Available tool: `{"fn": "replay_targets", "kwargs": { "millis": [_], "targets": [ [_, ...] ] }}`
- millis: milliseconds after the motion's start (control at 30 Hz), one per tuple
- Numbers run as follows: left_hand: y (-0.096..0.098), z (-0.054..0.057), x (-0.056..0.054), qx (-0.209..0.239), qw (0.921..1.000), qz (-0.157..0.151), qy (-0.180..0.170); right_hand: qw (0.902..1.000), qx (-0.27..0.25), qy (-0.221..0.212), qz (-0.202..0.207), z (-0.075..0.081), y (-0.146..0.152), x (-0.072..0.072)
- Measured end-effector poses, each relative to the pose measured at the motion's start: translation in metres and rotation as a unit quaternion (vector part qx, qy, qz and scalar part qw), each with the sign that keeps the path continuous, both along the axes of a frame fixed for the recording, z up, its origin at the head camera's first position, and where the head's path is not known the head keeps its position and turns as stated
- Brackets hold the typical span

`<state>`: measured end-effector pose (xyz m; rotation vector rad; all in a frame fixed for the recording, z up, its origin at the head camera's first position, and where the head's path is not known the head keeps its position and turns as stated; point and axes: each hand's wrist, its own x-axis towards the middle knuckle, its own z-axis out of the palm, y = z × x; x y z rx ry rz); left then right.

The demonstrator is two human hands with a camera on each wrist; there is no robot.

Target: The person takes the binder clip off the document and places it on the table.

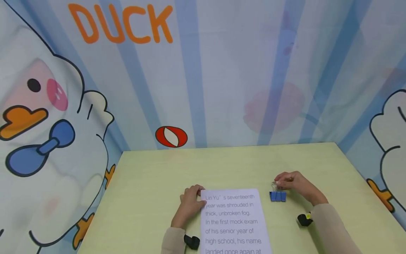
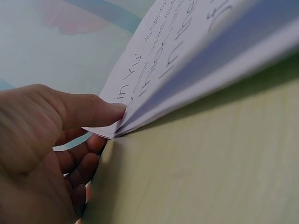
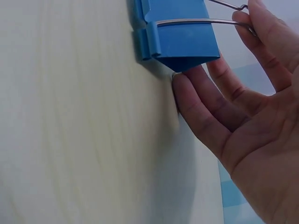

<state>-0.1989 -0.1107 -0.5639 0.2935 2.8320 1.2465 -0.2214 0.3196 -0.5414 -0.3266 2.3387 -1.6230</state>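
A stack of printed paper sheets (image 1: 233, 218) lies on the table, text facing up. At its upper left corner my left hand (image 1: 191, 204) pinches the edge. In the left wrist view the thumb (image 2: 110, 114) lies on top of the paper (image 2: 140, 70), fingers beneath it, and the sheets part slightly along the side. To the right of the paper, my right hand (image 1: 295, 183) holds a blue binder clip (image 1: 277, 196) by a wire handle. Thumb and forefinger meet at the wire handle (image 3: 201, 21) in the right wrist view, while other fingertips reach near the clip's body (image 3: 182, 39).
The pale yellow table (image 1: 152, 176) runs back to a striped curtain (image 1: 219, 70) with duck drawings. Black wrist cameras sit at the left cuff (image 1: 192, 242) and the right cuff (image 1: 304, 220).
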Motion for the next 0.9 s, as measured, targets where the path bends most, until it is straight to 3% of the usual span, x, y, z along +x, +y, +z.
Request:
{"fn": "replay_targets", "kwargs": {
  "millis": [233,567,767,900],
  "targets": [
    [0.007,-0.002,-0.002,-0.016,0.9998,-0.005,0.007,0.9997,0.023,0.009,-0.008,0.000,0.006,0.007],
    [0.014,-0.006,-0.001,-0.015,0.9998,-0.002,0.016,0.9991,0.025,-0.017,-0.030,-0.003,0.014,0.011],
    [0.016,-0.007,0.000,-0.039,0.9990,0.013,0.015,0.9958,0.036,0.015,-0.083,0.001,0.009,0.016],
    [0.015,-0.007,0.003,-0.071,0.9969,0.035,0.006,0.9897,0.012,0.047,-0.135,0.004,-0.002,0.019]
  ]
}}
